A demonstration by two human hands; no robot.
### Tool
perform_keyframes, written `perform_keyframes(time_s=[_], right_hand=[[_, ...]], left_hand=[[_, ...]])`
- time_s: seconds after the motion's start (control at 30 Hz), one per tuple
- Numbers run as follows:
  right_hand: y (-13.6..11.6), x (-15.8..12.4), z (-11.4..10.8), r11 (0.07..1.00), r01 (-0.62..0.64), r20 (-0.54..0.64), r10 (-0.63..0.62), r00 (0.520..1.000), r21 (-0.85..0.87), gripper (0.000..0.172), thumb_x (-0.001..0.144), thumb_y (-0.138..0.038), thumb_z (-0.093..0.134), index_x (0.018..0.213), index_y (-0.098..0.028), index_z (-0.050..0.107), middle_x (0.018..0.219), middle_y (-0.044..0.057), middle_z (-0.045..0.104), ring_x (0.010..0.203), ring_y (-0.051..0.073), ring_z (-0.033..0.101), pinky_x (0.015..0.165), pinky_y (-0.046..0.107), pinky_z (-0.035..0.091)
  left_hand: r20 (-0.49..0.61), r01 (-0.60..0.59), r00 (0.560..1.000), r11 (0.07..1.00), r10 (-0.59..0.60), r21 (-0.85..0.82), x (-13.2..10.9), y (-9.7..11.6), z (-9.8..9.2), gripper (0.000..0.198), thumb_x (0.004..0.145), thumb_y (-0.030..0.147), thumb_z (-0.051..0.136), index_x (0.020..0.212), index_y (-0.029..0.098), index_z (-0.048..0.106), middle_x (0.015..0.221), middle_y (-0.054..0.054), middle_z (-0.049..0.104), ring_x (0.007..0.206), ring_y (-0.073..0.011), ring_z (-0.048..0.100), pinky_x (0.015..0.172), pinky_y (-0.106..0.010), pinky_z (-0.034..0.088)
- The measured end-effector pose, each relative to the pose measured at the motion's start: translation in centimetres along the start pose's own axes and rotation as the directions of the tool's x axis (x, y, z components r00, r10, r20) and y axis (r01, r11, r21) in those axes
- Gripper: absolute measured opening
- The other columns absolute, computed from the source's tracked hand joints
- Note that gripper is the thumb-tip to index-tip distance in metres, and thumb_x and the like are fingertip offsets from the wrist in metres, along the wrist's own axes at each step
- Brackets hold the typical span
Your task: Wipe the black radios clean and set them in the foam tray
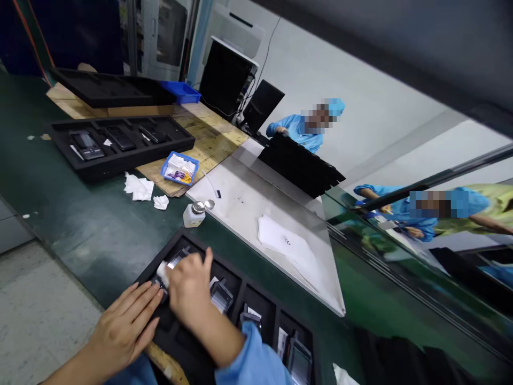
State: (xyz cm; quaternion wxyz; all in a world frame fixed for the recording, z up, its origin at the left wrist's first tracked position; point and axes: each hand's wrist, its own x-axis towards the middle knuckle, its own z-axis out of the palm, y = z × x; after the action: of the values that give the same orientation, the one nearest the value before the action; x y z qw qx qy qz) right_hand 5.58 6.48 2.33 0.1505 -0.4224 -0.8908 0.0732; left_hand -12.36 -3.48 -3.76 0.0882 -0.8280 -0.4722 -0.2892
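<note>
Black foam tray point(188, 342); white wipe point(162, 271); light-blue sleeve point(256, 363); dark green bench top point(92, 235); pale grey metal sheet point(248, 203); small blue bin point(179, 167); white bottle point(194, 215) with silver cap.

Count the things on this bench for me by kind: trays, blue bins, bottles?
Black foam trays: 3 (near tray, middle tray, far tray)
Blue bins: 2 (small bin, far bin)
White bottles: 1 (bottle)
Total: 6
</note>
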Motion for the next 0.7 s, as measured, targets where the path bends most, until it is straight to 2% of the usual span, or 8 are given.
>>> perform_keyframes(time_s=[0.17,0.27,0.3,0.37,0.47,0.57,0.7], right_hand=[[0.1,0.6,0.3,0.992,-0.129,-0.114,0.128,0.985,-0.006,0.025,0.090,-0.020,0.056,0.107,-0.028,0.072,0.087,0.004,0.067,0.095,0.026,0.051,0.108,0.070,0.010],[-0.1,0.4,-0.1,0.998,0.020,-0.042,-0.017,0.999,0.055,0.024,0.084,-0.021,0.064,0.105,-0.030,0.072,0.082,0.000,0.066,0.092,0.023,0.053,0.112,0.067,0.006],[0.2,0.7,-0.5,0.998,0.011,-0.046,-0.008,0.999,0.068,0.023,0.083,-0.021,0.066,0.103,-0.032,0.072,0.081,-0.001,0.067,0.092,0.023,0.053,0.113,0.067,0.006],[1.3,2.4,-2.0,0.992,-0.117,-0.129,0.122,0.984,0.046,0.022,0.085,-0.019,0.065,0.102,-0.031,0.073,0.087,0.000,0.069,0.096,0.023,0.053,0.112,0.066,0.010],[3.6,6.6,-4.6,0.960,-0.280,-0.283,0.268,0.921,-0.004,0.025,0.092,-0.018,0.058,0.109,-0.027,0.073,0.098,0.004,0.071,0.104,0.027,0.051,0.109,0.070,0.010],[4.9,10.2,-5.9,0.957,-0.287,-0.322,0.257,0.911,-0.048,0.027,0.094,-0.016,0.053,0.109,-0.024,0.074,0.099,0.005,0.071,0.107,0.030,0.047,0.106,0.073,0.007],[5.0,12.1,-5.4,0.964,-0.247,-0.304,0.207,0.930,-0.098,0.022,0.091,-0.016,0.057,0.097,-0.025,0.077,0.092,0.005,0.071,0.103,0.029,0.049,0.104,0.074,0.011]], left_hand=[[0.012,-0.014,1.000,1.000,0.014,0.011,-0.1,-0.2,0.1,0.049,0.089,0.017,0.059,0.138,0.015,0.056,0.135,-0.009,0.064,0.128,-0.0251,0.056,0.119,-0.041,0.032],[-0.031,0.026,0.999,0.999,-0.027,-0.026,0.1,0.1,0.3,0.045,0.090,0.016,0.056,0.135,0.020,0.060,0.133,-0.007,0.065,0.126,-0.0241,0.057,0.119,-0.041,0.031],[-0.056,0.056,0.997,0.997,-0.058,-0.045,0.1,0.3,0.4,0.043,0.091,0.015,0.055,0.133,0.022,0.062,0.132,-0.007,0.066,0.125,-0.0237,0.058,0.118,-0.041,0.031],[-0.093,0.098,0.990,0.993,-0.104,-0.062,0.2,0.4,0.7,0.043,0.092,0.015,0.052,0.132,0.025,0.063,0.130,-0.006,0.066,0.123,-0.0228,0.059,0.118,-0.041,0.031],[-0.097,0.050,0.994,0.999,-0.049,0.005,0.1,0.1,0.9,0.048,0.089,0.014,0.053,0.135,0.027,0.061,0.130,-0.004,0.067,0.121,-0.0212,0.060,0.117,-0.038,0.031],[-0.078,-0.018,0.997,0.995,0.026,0.101,-0.2,-0.5,1.1,0.051,0.087,0.015,0.055,0.137,0.027,0.059,0.131,-0.004,0.067,0.121,-0.0208,0.060,0.118,-0.037,0.029],[-0.105,-0.063,0.991,0.986,0.079,0.152,-0.1,-1.0,1.0,0.052,0.085,0.013,0.054,0.134,0.026,0.061,0.128,-0.003,0.068,0.119,-0.0192,0.061,0.121,-0.036,0.024]])
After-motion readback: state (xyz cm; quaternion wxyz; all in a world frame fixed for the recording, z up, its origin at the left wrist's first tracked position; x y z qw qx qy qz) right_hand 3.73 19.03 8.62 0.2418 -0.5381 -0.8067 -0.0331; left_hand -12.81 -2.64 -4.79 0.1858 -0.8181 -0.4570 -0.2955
